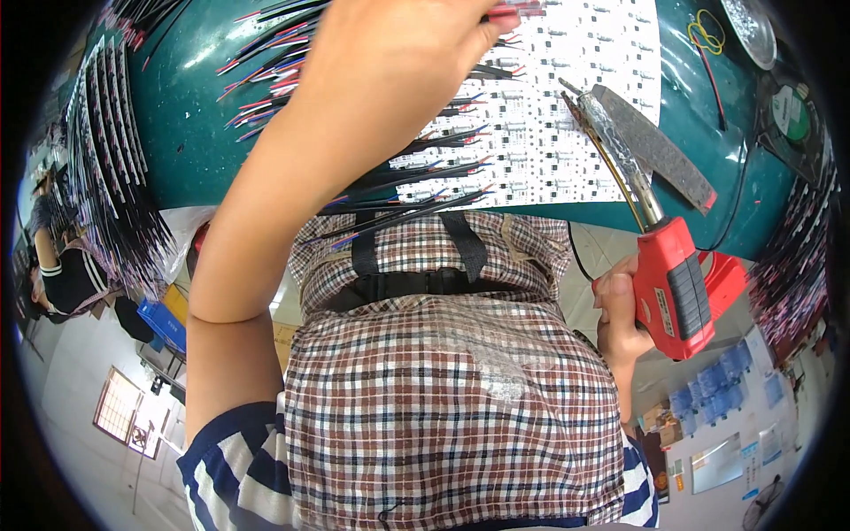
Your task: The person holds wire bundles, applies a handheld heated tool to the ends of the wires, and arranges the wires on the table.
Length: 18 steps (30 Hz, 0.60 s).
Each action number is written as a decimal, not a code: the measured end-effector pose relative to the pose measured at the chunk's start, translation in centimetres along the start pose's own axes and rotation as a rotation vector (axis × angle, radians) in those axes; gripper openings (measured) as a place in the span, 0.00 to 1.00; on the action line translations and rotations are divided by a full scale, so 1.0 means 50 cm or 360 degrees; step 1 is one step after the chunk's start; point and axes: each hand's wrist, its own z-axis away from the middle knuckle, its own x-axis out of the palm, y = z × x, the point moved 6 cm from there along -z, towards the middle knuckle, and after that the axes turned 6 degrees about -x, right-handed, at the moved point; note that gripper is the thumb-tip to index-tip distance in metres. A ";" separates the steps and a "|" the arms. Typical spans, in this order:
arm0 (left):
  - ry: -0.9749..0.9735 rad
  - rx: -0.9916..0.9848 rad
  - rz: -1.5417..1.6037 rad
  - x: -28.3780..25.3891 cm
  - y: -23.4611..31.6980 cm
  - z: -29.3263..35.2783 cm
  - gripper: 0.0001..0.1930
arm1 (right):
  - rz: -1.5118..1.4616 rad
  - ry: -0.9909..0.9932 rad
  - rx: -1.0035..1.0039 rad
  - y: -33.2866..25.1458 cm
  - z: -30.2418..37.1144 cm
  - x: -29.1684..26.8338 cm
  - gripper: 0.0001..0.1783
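My left hand [398, 62] reaches across the white circuit board panel [584, 124], its thumb and fingers pinched at the upper edge of the view. A short red wire [518, 11] shows at the fingertips, partly blurred. My right hand [622, 314] is wrapped round the handle of a red soldering gun [671, 283], whose metal barrel and thin feed tube point up over the board's right part. Rows of small components cover the panel. Black, red and blue wires [443, 173] lie along its left side, several ending on the board; my left forearm hides some.
A grey flat metal blade-like bar [655, 146] lies beside the gun's tip on the green table [190, 115]. Bundles of wired strips [111, 159] hang over the left edge, others [797, 239] at right. A metal dish [753, 31] and a black round-centred device [791, 115] stand far right.
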 end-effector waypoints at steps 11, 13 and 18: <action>-0.0186 -0.0589 -0.0125 0.050 0.012 0.081 0.08 | 0.0208 -0.0131 0.0078 0.017 0.022 -0.015 0.14; -0.0181 -0.0637 -0.0128 0.057 0.007 0.083 0.08 | 0.0254 -0.0155 0.0079 0.017 0.021 -0.009 0.16; -0.0095 -0.0538 -0.0181 0.065 0.004 0.084 0.09 | 0.0245 -0.0104 0.0014 0.025 0.021 -0.006 0.14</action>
